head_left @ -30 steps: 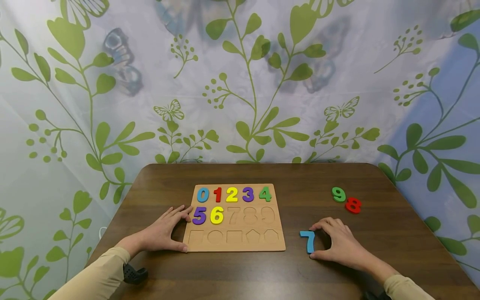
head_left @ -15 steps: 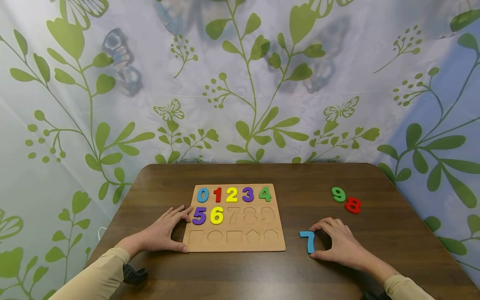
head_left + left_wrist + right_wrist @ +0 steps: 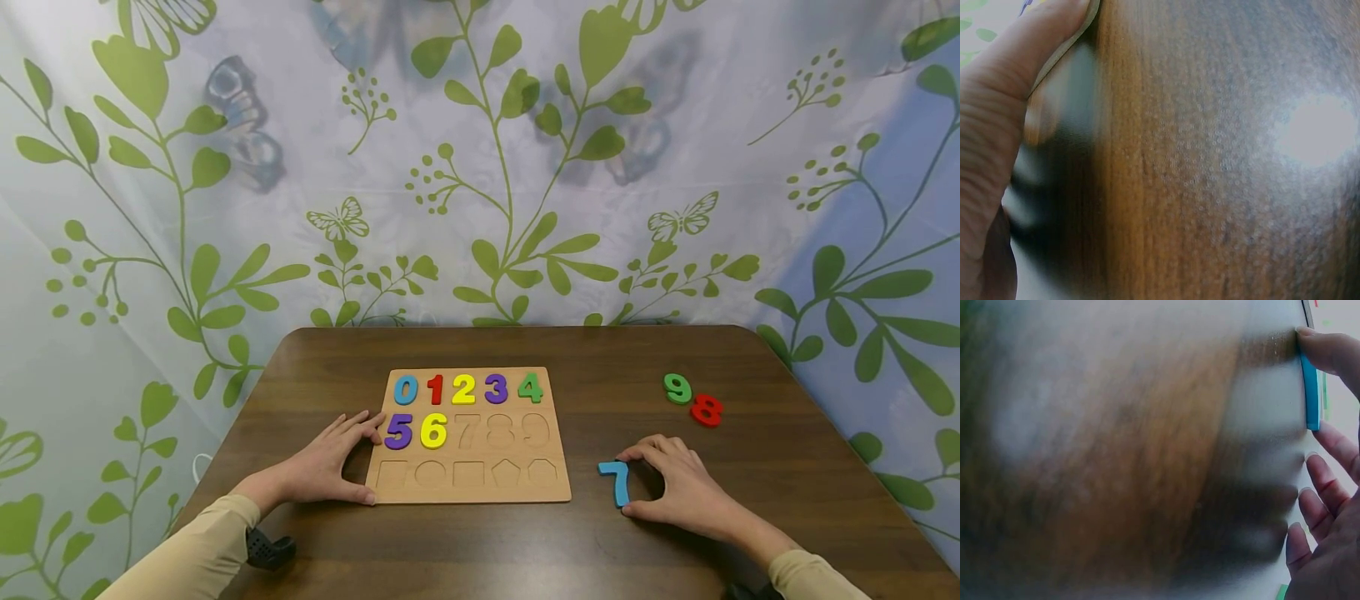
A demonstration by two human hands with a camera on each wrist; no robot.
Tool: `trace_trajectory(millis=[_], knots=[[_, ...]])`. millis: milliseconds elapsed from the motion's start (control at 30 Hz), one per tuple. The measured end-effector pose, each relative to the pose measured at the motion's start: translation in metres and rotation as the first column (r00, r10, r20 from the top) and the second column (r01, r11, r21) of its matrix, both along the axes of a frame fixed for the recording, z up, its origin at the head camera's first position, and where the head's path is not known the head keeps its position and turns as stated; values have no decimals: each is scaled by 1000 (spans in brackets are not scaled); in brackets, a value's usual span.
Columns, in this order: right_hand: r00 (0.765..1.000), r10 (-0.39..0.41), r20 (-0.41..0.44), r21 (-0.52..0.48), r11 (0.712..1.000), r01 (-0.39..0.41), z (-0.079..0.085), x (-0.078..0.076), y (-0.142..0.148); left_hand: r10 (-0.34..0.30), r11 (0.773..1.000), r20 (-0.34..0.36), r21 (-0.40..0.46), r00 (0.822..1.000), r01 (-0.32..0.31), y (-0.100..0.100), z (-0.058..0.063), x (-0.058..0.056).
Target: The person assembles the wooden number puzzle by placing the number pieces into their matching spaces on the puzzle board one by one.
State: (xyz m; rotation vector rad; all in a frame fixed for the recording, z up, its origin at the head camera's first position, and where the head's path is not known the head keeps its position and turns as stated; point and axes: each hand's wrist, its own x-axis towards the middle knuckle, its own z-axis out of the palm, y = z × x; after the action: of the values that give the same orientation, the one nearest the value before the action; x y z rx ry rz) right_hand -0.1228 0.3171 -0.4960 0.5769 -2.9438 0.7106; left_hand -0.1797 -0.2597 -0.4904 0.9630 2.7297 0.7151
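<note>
A wooden number puzzle board (image 3: 480, 492) lies on the table with the pieces 0 to 6 in its upper rows. My left hand (image 3: 322, 462) rests at the board's left side, fingers spread. Its fingertips touch the edge beside the purple 5 (image 3: 398, 432), and the thumb is at the near corner. In the left wrist view the thumb (image 3: 1029, 47) lies along the board's edge. To the right of the board, my right hand (image 3: 678, 487) pinches a blue number 7 (image 3: 619, 483) between thumb and index finger. The right wrist view shows the blue piece (image 3: 1312, 394) edge-on between them.
A green 9 (image 3: 677, 389) and a red 8 (image 3: 707, 410) lie loose on the brown table (image 3: 480, 550), beyond the right hand. The board's lower row has shape recesses (image 3: 468, 474). A leaf-patterned curtain (image 3: 480, 167) hangs behind the table.
</note>
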Motion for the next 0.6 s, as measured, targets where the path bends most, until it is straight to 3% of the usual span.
trace_trajectory(millis=[600], knots=[[1000,11,17,-6,1000,-11,3,0,0,8,1000,14,0,1000,-8,0,0,-1]])
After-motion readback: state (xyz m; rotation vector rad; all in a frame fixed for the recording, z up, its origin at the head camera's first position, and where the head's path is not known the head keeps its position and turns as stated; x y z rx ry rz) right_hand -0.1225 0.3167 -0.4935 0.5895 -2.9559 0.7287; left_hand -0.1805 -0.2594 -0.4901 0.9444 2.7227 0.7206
